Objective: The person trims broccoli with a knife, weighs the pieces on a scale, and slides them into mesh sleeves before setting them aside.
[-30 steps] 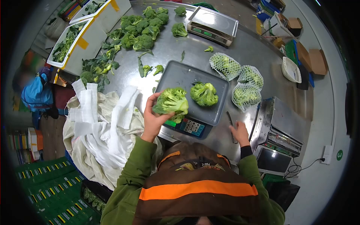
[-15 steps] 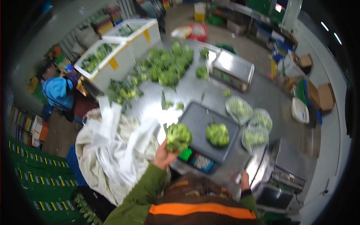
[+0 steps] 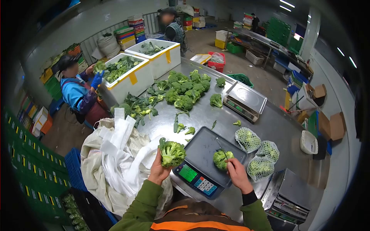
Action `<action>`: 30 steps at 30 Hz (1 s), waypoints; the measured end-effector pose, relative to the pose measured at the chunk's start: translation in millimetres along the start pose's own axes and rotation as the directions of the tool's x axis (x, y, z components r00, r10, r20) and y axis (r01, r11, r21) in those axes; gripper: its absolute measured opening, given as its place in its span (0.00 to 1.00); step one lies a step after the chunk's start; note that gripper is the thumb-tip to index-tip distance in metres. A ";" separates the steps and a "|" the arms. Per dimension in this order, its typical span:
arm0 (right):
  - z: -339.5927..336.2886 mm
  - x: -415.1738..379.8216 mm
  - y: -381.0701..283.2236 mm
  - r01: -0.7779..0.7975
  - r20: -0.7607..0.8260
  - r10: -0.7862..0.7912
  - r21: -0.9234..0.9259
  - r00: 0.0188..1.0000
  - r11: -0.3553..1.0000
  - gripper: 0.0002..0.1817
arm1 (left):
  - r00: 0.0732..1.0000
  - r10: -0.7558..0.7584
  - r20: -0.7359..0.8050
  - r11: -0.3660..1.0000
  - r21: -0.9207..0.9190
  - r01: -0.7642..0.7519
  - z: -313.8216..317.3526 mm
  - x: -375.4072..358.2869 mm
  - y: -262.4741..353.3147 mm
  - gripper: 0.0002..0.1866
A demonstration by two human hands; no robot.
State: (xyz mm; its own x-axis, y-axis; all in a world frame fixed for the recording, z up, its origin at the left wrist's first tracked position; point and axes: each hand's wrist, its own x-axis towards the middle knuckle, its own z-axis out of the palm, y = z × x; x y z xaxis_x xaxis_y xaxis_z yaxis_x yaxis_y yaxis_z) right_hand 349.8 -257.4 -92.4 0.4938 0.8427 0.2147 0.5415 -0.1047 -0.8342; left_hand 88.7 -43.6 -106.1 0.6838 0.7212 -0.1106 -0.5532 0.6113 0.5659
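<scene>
My left hand [image 3: 157,169] is closed round a broccoli head [image 3: 172,153], held up left of the scale, its cut underside branches showing. My right hand [image 3: 239,175] is closed on a thin knife [image 3: 220,144], whose blade points up and away over the dark scale tray [image 3: 202,148]. Against my right fingers, a second broccoli head [image 3: 221,158] sits on the tray's right part. The scale's display [image 3: 188,173] glows green beside its keypad [image 3: 205,186]. Several broccoli heads in white foam nets [image 3: 260,168] lie right of the tray.
Loose broccoli [image 3: 185,92] is heaped at the table's far side, near a second scale [image 3: 246,98]. White foam boxes [image 3: 131,79] of greens stand behind. A co-worker [image 3: 75,90] in blue holds broccoli at the left. White bags [image 3: 123,154] cover the left edge. A metal machine [image 3: 287,196] stands right.
My right hand has moved from the table's near right edge up to the broccoli on the tray, with the knife. The view has tilted up. The left hand still holds its broccoli.
</scene>
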 end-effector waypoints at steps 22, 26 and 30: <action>92.0 133.6 -114.9 0.637 0.422 -0.517 -0.219 0.745 0.739 0.07 | 0.996 0.055 -0.073 0.993 -0.096 -0.062 -18.2 28.9 35.1 0.28; 110.3 166.2 -52.4 0.564 0.328 -0.459 -0.444 0.825 0.696 0.09 | 0.998 0.005 -0.068 0.985 -0.174 -0.017 -14.2 27.0 39.9 0.29; 102.6 170.0 -40.6 0.340 0.094 -0.344 -0.528 0.934 0.778 0.09 | 0.991 0.058 -0.121 0.992 -0.102 -0.070 -12.1 22.6 45.1 0.29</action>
State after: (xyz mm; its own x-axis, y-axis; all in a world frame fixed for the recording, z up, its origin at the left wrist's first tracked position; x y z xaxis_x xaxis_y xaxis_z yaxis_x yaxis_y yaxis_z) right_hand 342.0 -55.7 -74.1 0.2106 0.8729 0.4400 0.9486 -0.0738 -0.3076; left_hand 73.4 4.2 -92.9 0.5880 0.7894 -0.1761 -0.6453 0.5891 0.4863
